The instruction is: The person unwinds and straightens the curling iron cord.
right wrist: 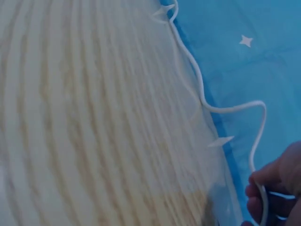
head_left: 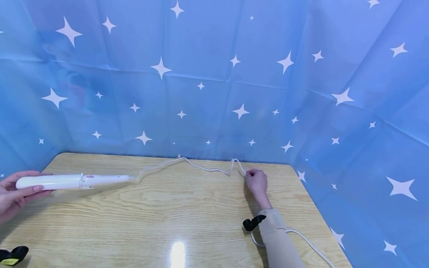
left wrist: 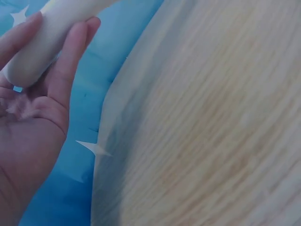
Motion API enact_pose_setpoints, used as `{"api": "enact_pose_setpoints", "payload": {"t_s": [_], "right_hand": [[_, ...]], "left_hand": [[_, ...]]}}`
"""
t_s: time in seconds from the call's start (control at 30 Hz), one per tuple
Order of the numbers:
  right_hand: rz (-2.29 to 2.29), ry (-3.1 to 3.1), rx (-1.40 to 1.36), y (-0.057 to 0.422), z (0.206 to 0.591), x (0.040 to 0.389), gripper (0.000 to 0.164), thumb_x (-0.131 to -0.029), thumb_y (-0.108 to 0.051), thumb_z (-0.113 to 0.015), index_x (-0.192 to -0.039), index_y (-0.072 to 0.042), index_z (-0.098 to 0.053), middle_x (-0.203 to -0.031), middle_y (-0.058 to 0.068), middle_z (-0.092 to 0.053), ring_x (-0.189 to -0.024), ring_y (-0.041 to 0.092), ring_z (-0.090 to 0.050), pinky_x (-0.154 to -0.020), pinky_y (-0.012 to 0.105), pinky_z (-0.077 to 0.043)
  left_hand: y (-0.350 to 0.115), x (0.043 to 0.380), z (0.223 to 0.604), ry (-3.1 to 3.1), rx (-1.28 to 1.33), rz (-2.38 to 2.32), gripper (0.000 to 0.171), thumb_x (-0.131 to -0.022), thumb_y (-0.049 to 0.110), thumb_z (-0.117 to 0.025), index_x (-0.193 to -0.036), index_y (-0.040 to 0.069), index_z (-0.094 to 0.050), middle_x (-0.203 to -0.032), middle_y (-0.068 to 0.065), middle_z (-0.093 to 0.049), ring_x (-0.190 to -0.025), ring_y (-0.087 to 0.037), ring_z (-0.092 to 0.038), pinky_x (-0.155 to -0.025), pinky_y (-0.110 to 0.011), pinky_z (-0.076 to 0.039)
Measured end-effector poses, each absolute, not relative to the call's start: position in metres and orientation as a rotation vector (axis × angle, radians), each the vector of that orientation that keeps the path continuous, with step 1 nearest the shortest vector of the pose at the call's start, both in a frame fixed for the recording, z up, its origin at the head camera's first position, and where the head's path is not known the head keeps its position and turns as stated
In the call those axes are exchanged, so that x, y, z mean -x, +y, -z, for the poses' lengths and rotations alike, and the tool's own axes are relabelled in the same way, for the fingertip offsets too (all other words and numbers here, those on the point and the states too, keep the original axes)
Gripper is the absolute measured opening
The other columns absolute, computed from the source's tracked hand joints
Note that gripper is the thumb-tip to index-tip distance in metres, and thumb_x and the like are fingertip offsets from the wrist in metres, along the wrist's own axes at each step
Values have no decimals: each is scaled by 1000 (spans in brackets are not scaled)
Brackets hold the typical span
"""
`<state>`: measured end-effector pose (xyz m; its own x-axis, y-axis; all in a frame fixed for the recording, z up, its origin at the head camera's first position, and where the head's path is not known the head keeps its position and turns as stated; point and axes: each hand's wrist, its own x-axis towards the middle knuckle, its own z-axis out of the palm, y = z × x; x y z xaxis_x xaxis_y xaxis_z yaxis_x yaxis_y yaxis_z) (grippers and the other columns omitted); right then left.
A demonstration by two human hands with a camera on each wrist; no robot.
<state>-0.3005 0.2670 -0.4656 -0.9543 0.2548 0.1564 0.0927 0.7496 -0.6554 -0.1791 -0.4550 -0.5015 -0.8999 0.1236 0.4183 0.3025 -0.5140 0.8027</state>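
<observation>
My left hand (head_left: 15,195) holds a white corded curling iron (head_left: 67,181) by its thick rounded end, thumb on the near side and fingers behind. It lies level above the left of the table, its narrower button end pointing right. In the left wrist view the fingers and thumb wrap the curling iron's smooth end (left wrist: 37,56). A white power cord (head_left: 207,169) leaves the narrow end and runs in waves along the table's back. My right hand (head_left: 257,183) pinches this cord at the back right; in the right wrist view the cord (right wrist: 257,136) passes between thumb and fingertips.
The wooden table (head_left: 161,216) has a blue star-patterned curtain (head_left: 207,96) behind and beside it. More cord (head_left: 310,243) trails past the right sleeve (head_left: 279,238) toward the front right. Black wrist mounts (head_left: 253,223) sit low near the tabletop.
</observation>
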Motion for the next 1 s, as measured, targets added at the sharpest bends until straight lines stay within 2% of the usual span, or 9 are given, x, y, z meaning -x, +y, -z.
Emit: {"api": "enact_pose_setpoints", "payload": {"t_s": [0.2, 0.3, 0.43, 0.53, 0.57, 0.7, 0.83, 0.93, 1.0], "right_hand": [[-809, -2803, 334, 270, 467, 297, 24, -98, -10, -57, -103, -2, -78, -87, 15, -73, -62, 26, -63, -46, 35, -50], [-730, -2814, 344, 270, 468, 297, 23, -97, -10, -57, -99, -3, -80, -85, 15, -73, -62, 28, -63, -43, 37, -50], [-620, -2819, 321, 269, 469, 298, 22, -97, -10, -59, -98, -3, -80, -88, 17, -73, -70, 32, -66, -49, 43, -55], [-565, -2831, 299, 268, 470, 299, 22, -98, -11, -60, -99, -4, -80, -92, 17, -73, -79, 37, -67, -57, 49, -58], [-556, -2835, 297, 268, 470, 299, 22, -99, -11, -60, -100, -4, -80, -93, 18, -73, -82, 39, -66, -61, 52, -58], [-530, -2856, 298, 270, 471, 299, 22, -99, -13, -60, -104, -5, -80, -101, 20, -70, -97, 46, -61, -74, 62, -55], [-558, -2868, 310, 272, 472, 298, 23, -100, -13, -59, -107, -5, -80, -106, 23, -67, -101, 48, -59, -76, 63, -53], [-582, -2866, 317, 273, 472, 298, 24, -99, -12, -58, -108, -5, -79, -106, 23, -67, -98, 46, -60, -74, 62, -54], [-580, -2868, 318, 273, 472, 298, 24, -99, -11, -58, -108, -5, -80, -105, 21, -69, -95, 44, -62, -73, 60, -55]], "left_hand": [[-460, 180, 512, -1525, 506, 2580, 49, -98, -26, -38, -135, -2, -59, -124, -7, -71, -106, -20, -72, -82, -43, -63], [-461, 182, 514, -1669, 321, 2505, 44, -99, -22, -45, -130, 5, -61, -118, 1, -72, -98, -15, -73, -78, -39, -65], [-458, 189, 515, -1870, -15, 2375, 35, -98, -9, -62, -122, 17, -61, -114, 12, -59, -82, -11, -74, -72, -35, -66], [-455, 196, 514, -1987, -181, 2261, 33, -96, 2, -71, -119, 23, -58, -115, 7, -44, -75, -9, -73, -70, -33, -66], [-455, 198, 514, -2041, -214, 2199, 34, -96, 5, -73, -119, 24, -58, -115, 6, -40, -76, -5, -71, -69, -32, -66], [-451, 204, 512, -2330, -303, 1835, 30, -96, 17, -75, -115, 29, -55, -116, -2, -41, -77, 10, -58, -68, -30, -66], [-448, 205, 505, -2550, -298, 1557, 30, -95, 22, -77, -116, 24, -55, -123, -25, -41, -76, 10, -54, -65, -30, -65], [-445, 205, 498, -2682, -270, 1376, 42, -91, 19, -80, -123, 5, -57, -128, -34, -41, -84, -10, -55, -57, -28, -60], [-444, 205, 495, -2761, -244, 1234, 52, -88, 15, -81, -129, -5, -55, -128, -36, -43, -91, -27, -49, -54, -28, -50]]}}
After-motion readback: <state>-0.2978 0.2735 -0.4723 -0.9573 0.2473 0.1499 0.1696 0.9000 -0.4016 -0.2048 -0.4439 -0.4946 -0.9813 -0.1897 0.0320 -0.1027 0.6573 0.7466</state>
